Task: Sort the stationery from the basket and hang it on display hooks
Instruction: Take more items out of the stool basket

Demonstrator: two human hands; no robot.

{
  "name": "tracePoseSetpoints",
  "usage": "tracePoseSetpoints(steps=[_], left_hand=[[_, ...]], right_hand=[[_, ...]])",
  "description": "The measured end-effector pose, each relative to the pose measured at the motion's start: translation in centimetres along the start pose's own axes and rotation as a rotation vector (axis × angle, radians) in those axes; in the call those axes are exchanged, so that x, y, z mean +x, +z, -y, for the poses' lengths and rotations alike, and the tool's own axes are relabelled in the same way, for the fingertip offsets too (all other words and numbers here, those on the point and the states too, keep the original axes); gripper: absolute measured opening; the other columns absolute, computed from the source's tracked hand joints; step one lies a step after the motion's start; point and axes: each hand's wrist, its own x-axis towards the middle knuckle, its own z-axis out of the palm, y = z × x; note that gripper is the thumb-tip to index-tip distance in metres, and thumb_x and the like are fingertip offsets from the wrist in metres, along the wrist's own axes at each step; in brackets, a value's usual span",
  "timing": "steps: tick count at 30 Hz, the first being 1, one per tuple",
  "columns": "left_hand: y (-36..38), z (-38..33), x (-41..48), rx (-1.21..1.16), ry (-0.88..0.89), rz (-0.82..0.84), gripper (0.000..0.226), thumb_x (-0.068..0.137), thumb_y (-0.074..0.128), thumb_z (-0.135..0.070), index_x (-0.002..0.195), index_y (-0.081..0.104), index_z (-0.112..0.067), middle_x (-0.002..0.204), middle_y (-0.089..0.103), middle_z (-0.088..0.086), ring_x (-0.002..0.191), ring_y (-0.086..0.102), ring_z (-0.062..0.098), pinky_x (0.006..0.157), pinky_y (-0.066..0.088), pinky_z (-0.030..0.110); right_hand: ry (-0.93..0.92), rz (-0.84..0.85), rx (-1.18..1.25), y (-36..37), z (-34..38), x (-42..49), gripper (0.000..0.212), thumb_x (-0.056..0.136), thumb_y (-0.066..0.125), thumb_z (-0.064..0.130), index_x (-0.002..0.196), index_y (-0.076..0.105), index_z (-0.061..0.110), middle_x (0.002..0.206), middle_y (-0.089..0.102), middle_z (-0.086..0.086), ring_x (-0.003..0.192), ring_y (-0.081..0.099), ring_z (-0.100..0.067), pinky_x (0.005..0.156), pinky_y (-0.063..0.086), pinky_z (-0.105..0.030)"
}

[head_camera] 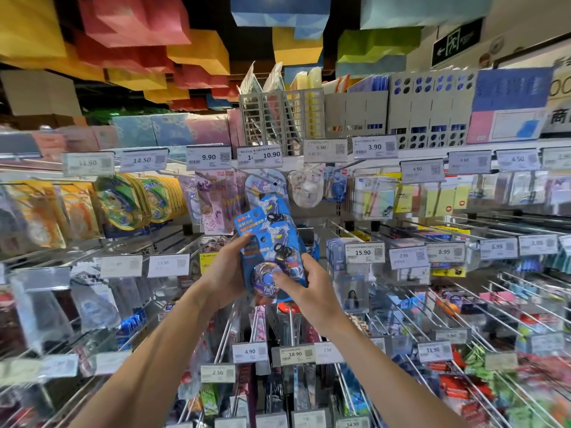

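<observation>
While both bare hands hold them up before the middle of the shop's hook wall, several blue cardboard blister packs (262,236) printed with figures sit fanned in one stack, the cards overlapping and leaning slightly to the right. The left hand (227,273) grips the stack's left edge, fingers curled behind and thumb along the front. The right hand (304,291) clasps the lower right side, its thumb pressed on the round purple plastic dome (262,278) of the front pack. The stack is below the white price tag marked 10.90 (266,156) and to the left of the white price tag marked 15.90 (364,252). Whether its top card touches a hook cannot be told. Behind it hang pink-and-purple packets (213,202) and a clear white-backed blister pack (306,186), with bare steel wire hooks (340,228) jutting out just to the right.
</observation>
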Motion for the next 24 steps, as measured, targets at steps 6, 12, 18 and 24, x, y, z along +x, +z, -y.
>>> tracePoseSetpoints(steps=[6,12,18,24], left_hand=[[0.1,0.8,1.1,0.065,-0.014,-0.031,0.043,0.107,0.042,-0.047,0.132,0.065,-0.019,0.125,0.073,0.008,0.106,0.071,0.027,0.092,0.053,0.041],[-0.4,1.1,2.0,0.023,-0.053,-0.078,0.038,0.107,0.042,-0.04,0.131,0.062,-0.018,0.112,0.072,0.006,0.079,0.072,0.02,0.058,0.039,0.028],[-0.3,0.3,1.3,-0.114,-0.076,-0.008,0.035,0.104,0.033,-0.032,0.097,0.065,-0.02,0.078,0.068,0.002,0.05,0.054,0.014,0.042,0.031,0.017],[-0.1,0.2,0.9,-0.114,-0.078,0.026,0.036,0.106,0.03,-0.033,0.1,0.062,-0.018,0.078,0.067,0.004,0.053,0.055,0.014,0.044,0.032,0.017]], right_hand=[[0.096,-0.093,0.264,-2.5,-1.3,-1.4,0.092,0.071,0.078,0.041,0.152,0.038,0.021,0.14,0.043,0.014,0.128,0.04,-0.001,0.103,0.033,-0.025],[0.132,-0.195,0.244,-5.1,-3.9,-3.3,0.072,0.061,0.077,0.036,0.128,0.058,0.019,0.119,0.071,0.004,0.108,0.066,-0.01,0.094,0.047,-0.031],[0.213,-0.207,0.123,-6.7,-5.9,-4.1,0.09,0.085,0.076,0.038,0.159,0.028,0.02,0.163,0.025,0.002,0.149,0.026,-0.018,0.116,0.027,-0.04],[0.213,-0.157,0.044,-5.5,-5.9,-1.6,0.083,0.097,0.065,0.039,0.162,0.018,0.016,0.169,0.016,0.0,0.154,0.019,-0.021,0.119,0.024,-0.041]])
